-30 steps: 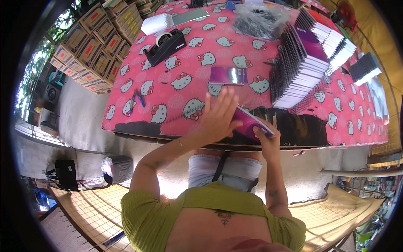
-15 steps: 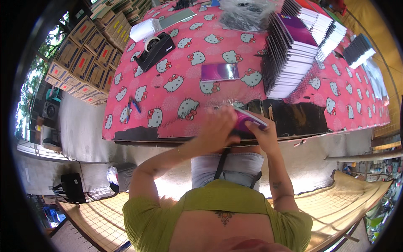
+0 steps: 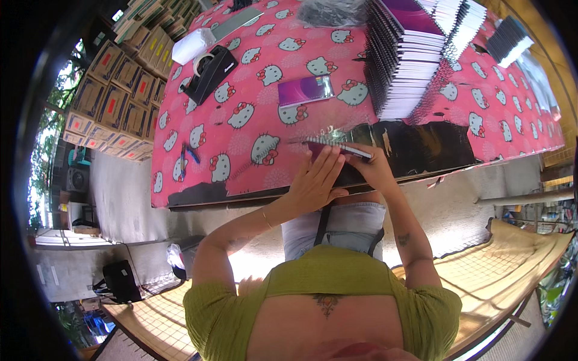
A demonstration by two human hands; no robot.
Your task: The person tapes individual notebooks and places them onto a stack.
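At the table's near edge a purple spiral notebook (image 3: 355,150) is tilted up, its pages' edge facing away from me. My right hand (image 3: 374,168) grips it at its right end, thumb and fingers round the edge. Flat against its cover lie the stretched fingers of my left hand (image 3: 317,177). Beyond the hands, a second purple notebook (image 3: 306,91) lies face up. A tall stack of spiral notebooks (image 3: 404,66) stands to the right, purple cover on top. Left of my hands, a thin dark binding coil (image 3: 256,163) rests on the cloth.
A pink cat-patterned cover (image 3: 241,141) spans the table, with a torn black patch (image 3: 427,146) at its front edge. A black tape dispenser (image 3: 211,75) and a blue pen-like tool (image 3: 192,154) sit left. Clear plastic (image 3: 331,13) lies far back; cartons (image 3: 114,90) are stacked beyond the table.
My left hand has gone from a blurred motion near the coil end to lying flat on the notebook's cover. The notebook is now tipped more upright. The whole view has shifted slightly.
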